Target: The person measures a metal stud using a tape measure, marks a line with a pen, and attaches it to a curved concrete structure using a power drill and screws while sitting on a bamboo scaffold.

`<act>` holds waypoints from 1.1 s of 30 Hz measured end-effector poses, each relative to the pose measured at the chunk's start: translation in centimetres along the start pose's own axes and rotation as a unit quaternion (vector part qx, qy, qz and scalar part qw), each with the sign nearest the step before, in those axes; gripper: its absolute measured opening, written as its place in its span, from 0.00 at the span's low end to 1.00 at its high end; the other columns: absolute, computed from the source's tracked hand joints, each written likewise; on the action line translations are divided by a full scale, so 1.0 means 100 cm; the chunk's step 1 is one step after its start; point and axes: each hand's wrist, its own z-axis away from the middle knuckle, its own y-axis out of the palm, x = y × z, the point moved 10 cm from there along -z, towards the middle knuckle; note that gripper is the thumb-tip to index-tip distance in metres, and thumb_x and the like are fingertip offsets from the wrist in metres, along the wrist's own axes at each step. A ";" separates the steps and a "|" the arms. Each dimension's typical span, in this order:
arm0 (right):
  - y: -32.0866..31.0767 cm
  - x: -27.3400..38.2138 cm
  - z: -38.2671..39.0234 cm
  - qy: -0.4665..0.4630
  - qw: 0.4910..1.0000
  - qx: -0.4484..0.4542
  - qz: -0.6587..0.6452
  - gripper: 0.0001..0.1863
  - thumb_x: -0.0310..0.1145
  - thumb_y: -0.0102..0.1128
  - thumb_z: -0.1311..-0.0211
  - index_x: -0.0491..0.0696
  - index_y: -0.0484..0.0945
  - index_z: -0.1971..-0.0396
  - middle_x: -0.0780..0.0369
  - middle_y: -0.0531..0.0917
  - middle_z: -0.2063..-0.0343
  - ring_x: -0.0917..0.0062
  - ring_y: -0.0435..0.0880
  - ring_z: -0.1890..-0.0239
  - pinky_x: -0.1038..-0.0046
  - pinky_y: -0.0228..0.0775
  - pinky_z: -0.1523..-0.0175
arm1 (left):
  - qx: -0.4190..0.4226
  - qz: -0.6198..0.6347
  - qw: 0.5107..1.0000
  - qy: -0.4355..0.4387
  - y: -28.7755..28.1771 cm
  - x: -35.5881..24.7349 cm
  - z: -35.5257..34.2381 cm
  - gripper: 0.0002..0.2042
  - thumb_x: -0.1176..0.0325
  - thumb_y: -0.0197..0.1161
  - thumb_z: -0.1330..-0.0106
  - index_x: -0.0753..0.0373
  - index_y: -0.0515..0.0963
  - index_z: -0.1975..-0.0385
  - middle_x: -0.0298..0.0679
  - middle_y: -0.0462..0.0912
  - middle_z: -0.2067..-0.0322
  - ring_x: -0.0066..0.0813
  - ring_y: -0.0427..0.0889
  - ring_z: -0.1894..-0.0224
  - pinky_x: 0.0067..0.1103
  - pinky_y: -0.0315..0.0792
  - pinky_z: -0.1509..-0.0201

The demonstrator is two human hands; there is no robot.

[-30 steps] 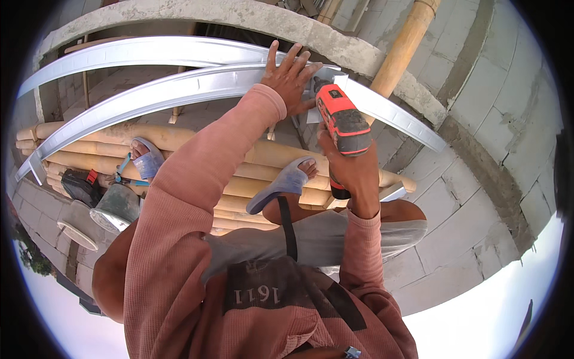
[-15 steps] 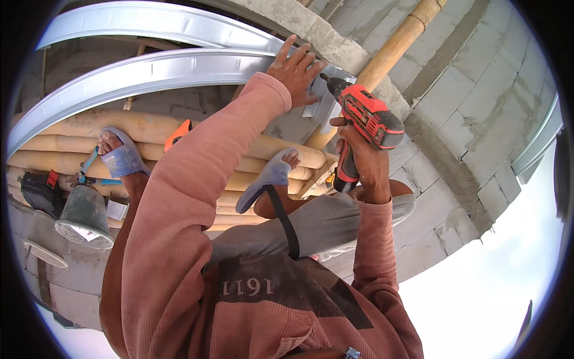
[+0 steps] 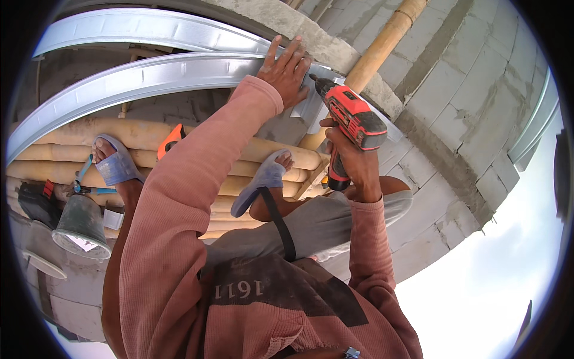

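Observation:
My left hand [image 3: 286, 73] lies with fingers spread on the end of a silvery metal channel [image 3: 161, 75], where it meets a second curved channel [image 3: 161, 25] against a concrete edge. My right hand [image 3: 354, 154] is wrapped round the grip of a red and black cordless drill [image 3: 357, 116]. Its dark chuck points up and left, just right of my left fingers, over a short upright metal piece [image 3: 314, 113]. Whether the drill's tip touches the metal, I cannot tell.
Bamboo poles [image 3: 72, 131] form a platform under my sandalled feet; another bamboo pole [image 3: 388, 42] slants behind the drill. At the left stand a dark bucket [image 3: 81, 221] and a black bag [image 3: 37, 203]. An orange tool [image 3: 171, 140] lies near my left sleeve. A grey block wall [image 3: 442, 113] curves along the right.
The whole view has shifted slightly, so most things appear farther left. My left thumb has drawn in closer to its fingers. The drill keeps about the same place beside my left hand.

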 end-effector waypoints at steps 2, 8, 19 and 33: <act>-0.006 0.001 -0.004 -0.006 1.000 0.000 0.027 0.12 0.27 0.65 0.40 0.41 0.84 0.57 0.63 0.86 0.69 0.82 0.82 0.73 0.75 0.74 0.66 | 0.016 -0.019 1.000 -0.010 0.000 -0.002 -0.003 0.37 0.41 0.60 0.32 0.57 0.63 0.28 0.42 0.61 0.25 0.38 0.42 0.18 0.53 0.27 0.18; -0.010 0.007 -0.007 -0.058 0.997 0.026 0.035 0.15 0.27 0.65 0.42 0.42 0.83 0.54 0.63 0.87 0.67 0.82 0.82 0.72 0.75 0.76 0.64 | 0.053 -0.012 0.999 0.004 0.006 0.002 0.000 0.44 0.35 0.64 0.37 0.49 0.58 0.24 0.40 0.55 0.22 0.37 0.39 0.17 0.50 0.27 0.18; -0.005 0.009 -0.005 0.009 0.999 0.042 -0.009 0.16 0.25 0.63 0.41 0.42 0.82 0.52 0.63 0.87 0.63 0.83 0.80 0.75 0.76 0.73 0.70 | 0.043 -0.006 0.998 0.039 0.010 0.002 0.004 0.50 0.31 0.70 0.46 0.51 0.61 0.25 0.38 0.60 0.25 0.36 0.42 0.18 0.45 0.33 0.17; -0.008 0.012 -0.007 -0.091 0.990 0.015 0.105 0.13 0.33 0.71 0.43 0.44 0.84 0.61 0.54 0.87 0.71 0.59 0.86 0.71 0.66 0.78 0.62 | -0.011 -0.057 0.998 0.000 0.003 0.001 -0.002 0.37 0.39 0.58 0.31 0.50 0.62 0.27 0.38 0.57 0.23 0.37 0.43 0.18 0.53 0.29 0.19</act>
